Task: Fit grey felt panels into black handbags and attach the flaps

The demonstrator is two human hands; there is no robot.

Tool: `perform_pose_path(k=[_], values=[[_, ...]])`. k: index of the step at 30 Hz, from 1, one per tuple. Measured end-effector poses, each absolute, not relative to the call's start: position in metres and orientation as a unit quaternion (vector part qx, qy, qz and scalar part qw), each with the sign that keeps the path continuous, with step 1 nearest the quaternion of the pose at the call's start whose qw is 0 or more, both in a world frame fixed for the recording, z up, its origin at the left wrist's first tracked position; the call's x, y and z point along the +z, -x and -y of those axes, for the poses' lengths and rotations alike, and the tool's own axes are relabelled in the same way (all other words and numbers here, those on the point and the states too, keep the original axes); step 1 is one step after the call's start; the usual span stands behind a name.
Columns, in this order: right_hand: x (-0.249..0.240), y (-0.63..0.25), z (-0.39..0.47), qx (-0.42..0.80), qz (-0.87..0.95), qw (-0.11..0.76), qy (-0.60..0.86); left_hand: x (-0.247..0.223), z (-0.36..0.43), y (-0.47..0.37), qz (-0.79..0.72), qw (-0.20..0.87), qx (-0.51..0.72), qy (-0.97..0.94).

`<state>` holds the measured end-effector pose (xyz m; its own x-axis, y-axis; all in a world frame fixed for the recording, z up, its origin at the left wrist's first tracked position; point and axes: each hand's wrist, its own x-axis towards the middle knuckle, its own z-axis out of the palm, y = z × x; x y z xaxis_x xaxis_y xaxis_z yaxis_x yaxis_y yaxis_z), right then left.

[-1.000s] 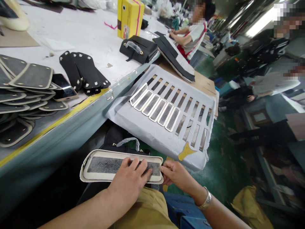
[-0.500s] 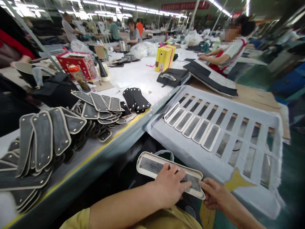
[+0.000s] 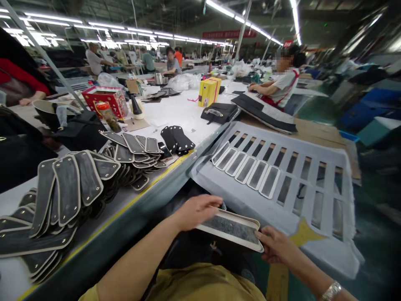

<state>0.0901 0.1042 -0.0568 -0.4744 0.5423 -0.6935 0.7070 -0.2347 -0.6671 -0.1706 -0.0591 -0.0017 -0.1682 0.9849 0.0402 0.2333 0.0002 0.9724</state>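
While flaps (image 3: 67, 190) lay heaped on the desk (image 3: 166, 109), the left hand (image 3: 196, 212), open, covered one end of a panel (image 3: 233, 226) beside it; the right hand (image 3: 275, 246) pinched the other. Likely mid-adjustment; next move wanted steady pinching.

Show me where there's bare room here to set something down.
The white tabletop has a bare patch bordered by the yellow box, the black bag and the black pads. The slotted grey board has a plain strip in front of its row of pale-rimmed pieces. It's crowded at left, where dark panels lie heaped.
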Motion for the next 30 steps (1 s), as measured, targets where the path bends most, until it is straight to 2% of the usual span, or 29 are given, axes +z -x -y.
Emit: perform_pose_path(k=[2, 4, 6, 9, 11, 14, 18, 23, 30], values=[[-0.059, -0.091, -0.106, -0.607, -0.609, 0.073, -0.506, -0.01, 0.071, 0.197, -0.662, 0.347, 0.561, -0.356], [-0.06, -0.091, -0.109, -0.618, -0.598, 0.08, -0.504, -0.022, 0.085, 0.215, -0.722, 0.33, 0.553, -0.252], [-0.059, -0.09, -0.111, -0.626, -0.586, 0.089, -0.507, -0.034, 0.098, 0.22, -0.738, 0.372, 0.52, -0.217], [-0.056, -0.088, -0.112, -0.645, -0.56, 0.103, -0.51, -0.042, 0.109, 0.211, -0.715, 0.451, 0.496, -0.199], [-0.055, -0.087, -0.112, -0.662, -0.541, 0.098, -0.51, -0.041, 0.111, 0.205, -0.707, 0.468, 0.5, -0.177], [-0.058, -0.087, -0.113, -0.669, -0.528, 0.091, -0.516, -0.036, 0.109, 0.201, -0.722, 0.464, 0.492, -0.145], [-0.065, -0.089, -0.119, -0.668, -0.515, 0.128, -0.521, -0.036, 0.103, 0.202, -0.736, 0.461, 0.476, -0.137], [-0.072, -0.092, -0.121, -0.676, -0.512, 0.111, -0.519, -0.039, 0.097, 0.201, -0.757, 0.439, 0.468, -0.128], [-0.078, -0.095, -0.125, -0.695, -0.499, 0.123, -0.502, -0.037, 0.101, 0.196, -0.724, 0.443, 0.503, -0.164]])
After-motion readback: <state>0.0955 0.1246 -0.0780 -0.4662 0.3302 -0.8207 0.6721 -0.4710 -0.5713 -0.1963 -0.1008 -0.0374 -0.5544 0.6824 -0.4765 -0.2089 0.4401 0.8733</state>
